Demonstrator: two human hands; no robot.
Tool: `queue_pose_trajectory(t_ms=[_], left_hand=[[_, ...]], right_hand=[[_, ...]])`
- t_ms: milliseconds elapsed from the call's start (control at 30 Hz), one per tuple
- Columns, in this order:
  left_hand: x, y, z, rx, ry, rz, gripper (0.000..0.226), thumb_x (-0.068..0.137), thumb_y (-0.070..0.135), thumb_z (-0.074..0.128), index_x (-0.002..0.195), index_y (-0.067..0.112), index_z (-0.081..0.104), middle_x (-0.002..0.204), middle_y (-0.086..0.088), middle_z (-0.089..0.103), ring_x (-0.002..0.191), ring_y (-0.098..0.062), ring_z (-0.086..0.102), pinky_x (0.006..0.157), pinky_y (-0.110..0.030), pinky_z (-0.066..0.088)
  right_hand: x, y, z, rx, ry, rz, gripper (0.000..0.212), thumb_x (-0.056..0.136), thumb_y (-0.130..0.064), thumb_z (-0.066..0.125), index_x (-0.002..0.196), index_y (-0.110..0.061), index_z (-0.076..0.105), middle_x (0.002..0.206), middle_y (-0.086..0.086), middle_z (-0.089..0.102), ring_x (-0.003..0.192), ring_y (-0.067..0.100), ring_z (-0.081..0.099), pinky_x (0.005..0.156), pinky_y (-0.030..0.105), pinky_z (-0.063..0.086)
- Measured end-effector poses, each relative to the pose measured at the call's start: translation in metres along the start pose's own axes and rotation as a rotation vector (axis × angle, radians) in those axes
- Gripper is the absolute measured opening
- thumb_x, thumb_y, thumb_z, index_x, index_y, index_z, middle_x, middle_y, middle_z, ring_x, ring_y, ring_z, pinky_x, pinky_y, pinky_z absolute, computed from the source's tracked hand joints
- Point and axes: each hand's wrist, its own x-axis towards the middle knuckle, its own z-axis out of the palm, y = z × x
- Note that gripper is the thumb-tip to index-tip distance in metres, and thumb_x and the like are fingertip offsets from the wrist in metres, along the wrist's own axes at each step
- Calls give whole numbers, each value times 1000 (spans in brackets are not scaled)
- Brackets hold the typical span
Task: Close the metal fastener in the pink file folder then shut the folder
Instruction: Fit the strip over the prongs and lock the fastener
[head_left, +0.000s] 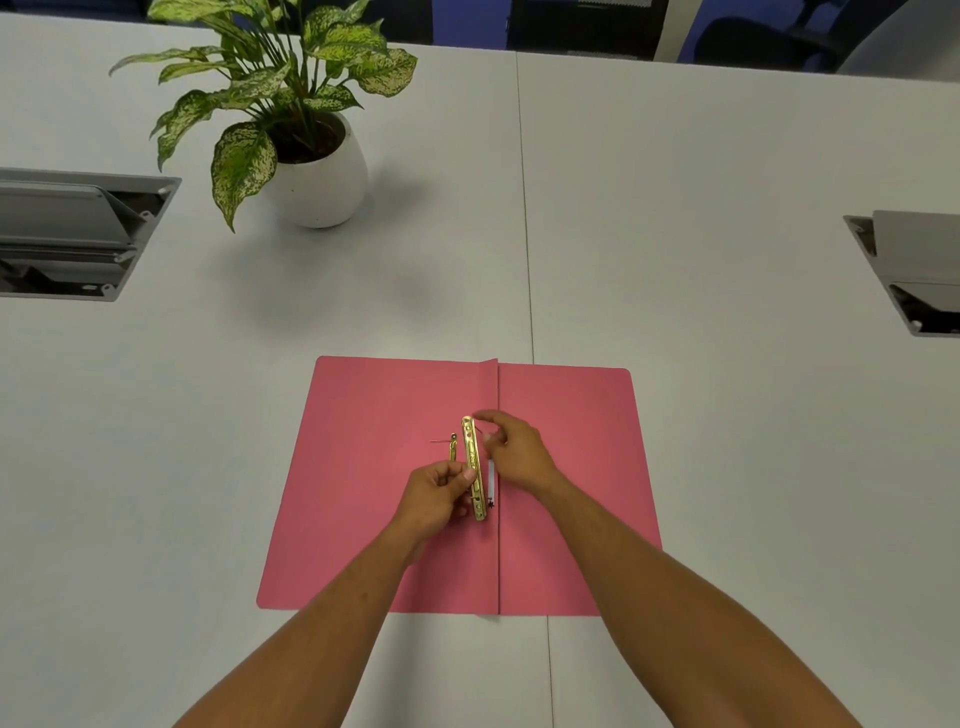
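While both forearms reach in from the near edge, the pink file folder lies open and flat on the table, its fold running near to far. The left hand pinches the near part of the gold metal fastener just left of the fold; the bar looks tipped up on edge. The right hand hovers at its far end, fingers loosely curled, holding nothing that can be made out. A second, thinner gold piece stands just left of the bar. If the bar misses its prongs, it may slip sideways or crease the card. Both covers have bare table around them, so swinging either shut looks unobstructed. Farther off, the potted plant and two recessed cable boxes sit well apart.
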Motion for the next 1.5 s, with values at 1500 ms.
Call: queue_pose_trajectory(t_ms=[1500], left_hand=[[23, -1, 23, 585, 190, 58, 18, 78, 19, 75, 66, 22, 63, 54, 6, 64, 53, -13, 63, 57, -29, 54]], right_hand=[[-15, 37, 14, 205, 180, 244, 20, 81, 4, 63, 95, -11, 61, 70, 12, 67, 50, 14, 67, 44, 26, 55]])
